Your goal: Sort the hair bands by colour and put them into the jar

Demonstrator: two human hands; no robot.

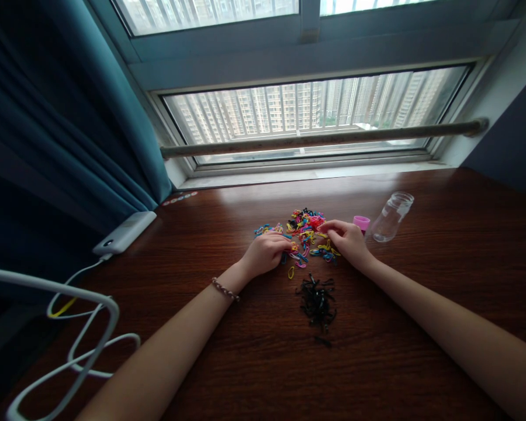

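Observation:
Many small coloured loops [307,237] lie in a loose heap on the brown wooden table, in pink, red, yellow, blue and other colours. At the heap's left side, my left hand [268,252] is closed, its fingertips down among the loops. My right hand [347,241] reaches in from the right, thumb and fingers pinched together at the heap's edge. What either hand grips is too small to make out. Nearer to me is a separate pile of thin black pieces [318,301]. One yellow loop [291,272] lies between the two piles.
A clear plastic bottle [390,219] without a lid lies tilted beyond my right hand, beside a pink cap [361,223]. On the left are a white power bank [125,233] and its cable [81,275]. A blue curtain [127,128] and window rail [315,139] border the table.

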